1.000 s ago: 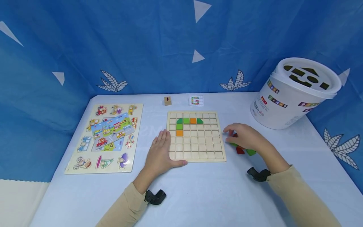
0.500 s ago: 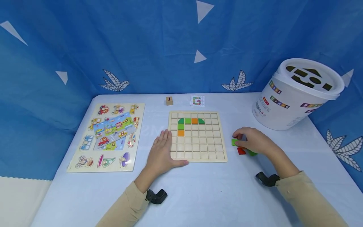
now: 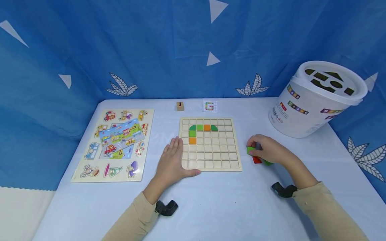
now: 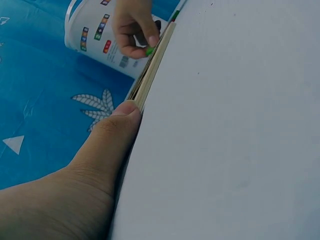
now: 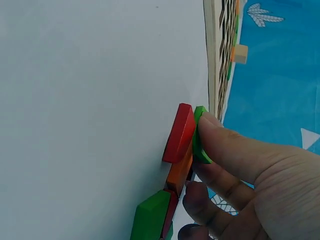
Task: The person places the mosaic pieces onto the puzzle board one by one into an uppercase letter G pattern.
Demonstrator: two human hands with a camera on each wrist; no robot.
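Note:
A square wooden grid board lies on the table, with several green and orange tiles set in its upper left cells. My left hand rests flat against its left side, fingers straight, the thumb along the near edge. To the right of the board, my right hand pinches a green square tile between thumb and finger. Under and beside that hand lie a red tile, an orange tile and a green piece; the fingers partly hide this group in the head view.
A small pattern card and a wooden letter cube sit behind the board. At left is a knob puzzle board with picture cards on it. A white bucket with a shape-slotted lid stands at the back right.
My right hand has moved slightly right and away from the board's edge, and now pinches the green tile. My left hand keeps its place on the board.

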